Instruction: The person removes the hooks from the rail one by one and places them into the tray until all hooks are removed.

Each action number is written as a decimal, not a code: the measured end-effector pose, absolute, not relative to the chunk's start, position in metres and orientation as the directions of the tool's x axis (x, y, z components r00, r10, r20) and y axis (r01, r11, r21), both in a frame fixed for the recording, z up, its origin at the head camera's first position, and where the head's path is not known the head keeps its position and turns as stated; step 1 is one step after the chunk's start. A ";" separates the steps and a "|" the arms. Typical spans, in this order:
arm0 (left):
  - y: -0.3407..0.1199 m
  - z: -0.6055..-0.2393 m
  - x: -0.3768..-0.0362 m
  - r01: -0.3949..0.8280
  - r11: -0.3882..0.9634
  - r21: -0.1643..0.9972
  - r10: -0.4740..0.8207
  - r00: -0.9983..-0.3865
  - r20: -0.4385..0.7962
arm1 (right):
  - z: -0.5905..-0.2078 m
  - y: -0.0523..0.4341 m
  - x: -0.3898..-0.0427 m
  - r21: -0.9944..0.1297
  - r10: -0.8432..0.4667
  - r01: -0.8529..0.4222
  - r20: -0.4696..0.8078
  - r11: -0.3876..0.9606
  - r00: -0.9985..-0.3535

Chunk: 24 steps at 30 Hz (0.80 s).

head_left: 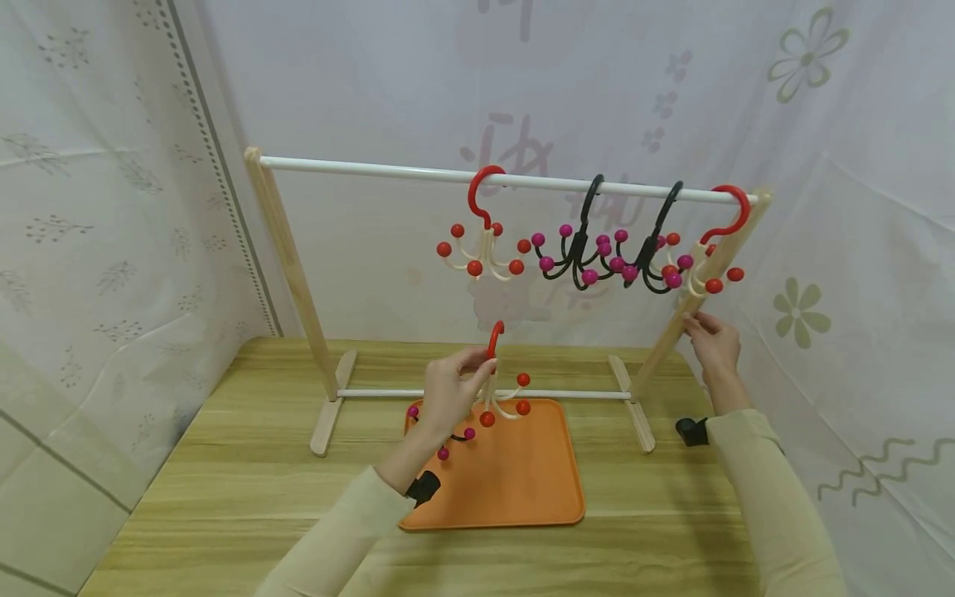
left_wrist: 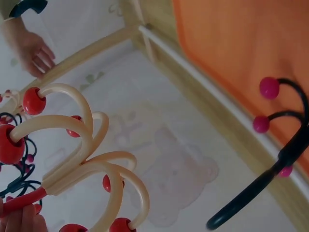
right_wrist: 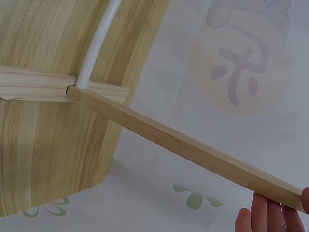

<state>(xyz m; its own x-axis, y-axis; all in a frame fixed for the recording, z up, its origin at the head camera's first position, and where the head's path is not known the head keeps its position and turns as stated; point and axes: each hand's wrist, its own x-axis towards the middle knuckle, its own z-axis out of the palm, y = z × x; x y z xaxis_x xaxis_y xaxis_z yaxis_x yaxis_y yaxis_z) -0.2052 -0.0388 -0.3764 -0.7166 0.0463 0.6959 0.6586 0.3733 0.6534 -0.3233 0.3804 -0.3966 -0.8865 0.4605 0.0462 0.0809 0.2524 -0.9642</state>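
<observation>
- Your left hand (head_left: 448, 388) pinches the red-and-cream hook (head_left: 496, 377) by its stem, at frame centre above the orange tray (head_left: 522, 481).
- Its long axis is upright, hook end up, prongs down.
- The prongs could snag the black hook (head_left: 448, 435) lying on the tray, I judge.
- Your right hand (head_left: 715, 342) grasps the rack post (head_left: 701, 290); letting go might tip the rack.

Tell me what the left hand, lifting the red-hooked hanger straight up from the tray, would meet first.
Probably the cream hanger with red balls on the white top rail, almost directly above the left hand and its held hanger. Depth is unclear, so it might pass in front.
</observation>
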 end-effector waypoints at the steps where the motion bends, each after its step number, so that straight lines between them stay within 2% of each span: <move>1: -0.037 -0.380 -0.205 0.654 0.377 0.656 0.047 -0.720 0.692 | -0.408 0.392 -0.334 -0.972 0.453 0.049 0.063 0.231 -0.889; 4: -0.033 -0.390 -0.205 0.642 0.387 0.662 0.049 -0.731 0.680 | -0.433 0.419 -0.356 -0.983 0.435 -0.002 0.083 0.182 -0.897; 5: -0.032 -0.394 -0.205 0.637 0.388 0.666 0.049 -0.736 0.675 | -0.431 0.417 -0.354 -0.987 0.427 -0.002 0.070 0.159 -0.901; 9: -0.025 -0.408 -0.205 0.624 0.396 0.674 0.043 -0.746 0.665 | -0.416 0.402 -0.343 -0.967 0.459 0.072 0.051 0.246 -0.887; 15: -0.018 -0.430 -0.206 0.617 0.366 0.696 0.022 -0.754 0.657 | -0.432 0.416 -0.353 -0.986 0.420 -0.018 0.086 0.164 -0.904; 20: -0.013 -0.446 -0.204 0.571 0.363 0.736 -0.013 -0.787 0.617 | -0.446 0.430 -0.369 -0.987 0.446 -0.007 0.079 0.161 -0.891; 24: -0.011 -0.457 -0.203 0.535 0.358 0.765 -0.045 -0.809 0.587 | -0.433 0.417 -0.357 -0.983 0.448 0.021 0.065 0.184 -0.892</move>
<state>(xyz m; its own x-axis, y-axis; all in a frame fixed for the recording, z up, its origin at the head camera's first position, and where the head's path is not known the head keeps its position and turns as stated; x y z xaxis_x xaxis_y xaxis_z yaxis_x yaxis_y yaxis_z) -0.2030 -0.0107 -0.4574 -0.8086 -0.0445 0.5867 0.5353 0.3584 0.7649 -0.3573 0.4173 -0.4334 -0.8917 0.4480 0.0648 0.0211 0.1840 -0.9827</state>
